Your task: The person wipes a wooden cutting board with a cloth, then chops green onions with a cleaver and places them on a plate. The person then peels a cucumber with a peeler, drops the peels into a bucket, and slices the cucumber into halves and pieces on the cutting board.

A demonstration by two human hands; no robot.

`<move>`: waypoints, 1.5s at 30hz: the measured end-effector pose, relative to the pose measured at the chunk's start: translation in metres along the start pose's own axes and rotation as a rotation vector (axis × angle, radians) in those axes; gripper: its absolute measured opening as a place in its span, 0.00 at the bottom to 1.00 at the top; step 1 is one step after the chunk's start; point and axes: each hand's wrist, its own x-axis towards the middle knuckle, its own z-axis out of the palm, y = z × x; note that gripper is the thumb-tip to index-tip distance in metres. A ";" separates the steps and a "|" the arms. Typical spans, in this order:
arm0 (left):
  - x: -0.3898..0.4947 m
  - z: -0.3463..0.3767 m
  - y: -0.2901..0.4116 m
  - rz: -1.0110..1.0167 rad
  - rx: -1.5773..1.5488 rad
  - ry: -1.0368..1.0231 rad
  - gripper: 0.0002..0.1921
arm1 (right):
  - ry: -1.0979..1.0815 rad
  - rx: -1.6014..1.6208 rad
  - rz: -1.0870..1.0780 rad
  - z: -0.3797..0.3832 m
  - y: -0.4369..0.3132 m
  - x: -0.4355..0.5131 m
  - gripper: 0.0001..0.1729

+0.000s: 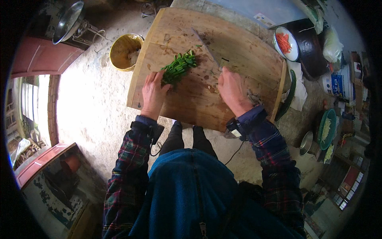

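Observation:
A heap of cut green stalks [179,65] lies on the left half of a large wooden board [191,101]. My left hand [153,92] is at the near-left end of this heap, thumb and fingers spread around its edge and touching it. In my right hand [232,86] is the handle of a knife [206,46]. Its blade points away from me and looks thin, seen almost edge-on, along the board to the right of the greens. The handle is mostly hidden by my fingers. A small dark strip [225,59] lies just right of the blade.
Left of the board stands a yellow bucket [115,55]. At its right edge are a white bowl [294,56] of orange shreds and a long dark green cucumber-like vegetable [289,95]. Farther right are a green basket [332,119] with pale shreds and a metal bowl [306,143].

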 end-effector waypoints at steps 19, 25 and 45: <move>-0.010 0.008 -0.001 0.020 -0.447 0.082 0.17 | -0.100 1.264 0.801 0.014 0.047 -0.093 0.19; 0.000 0.000 -0.004 0.232 -0.014 0.068 0.30 | -0.006 1.402 0.886 0.032 0.047 -0.112 0.19; 0.037 0.024 -0.010 0.284 0.040 0.100 0.61 | -0.134 1.391 0.645 0.074 -0.015 -0.060 0.19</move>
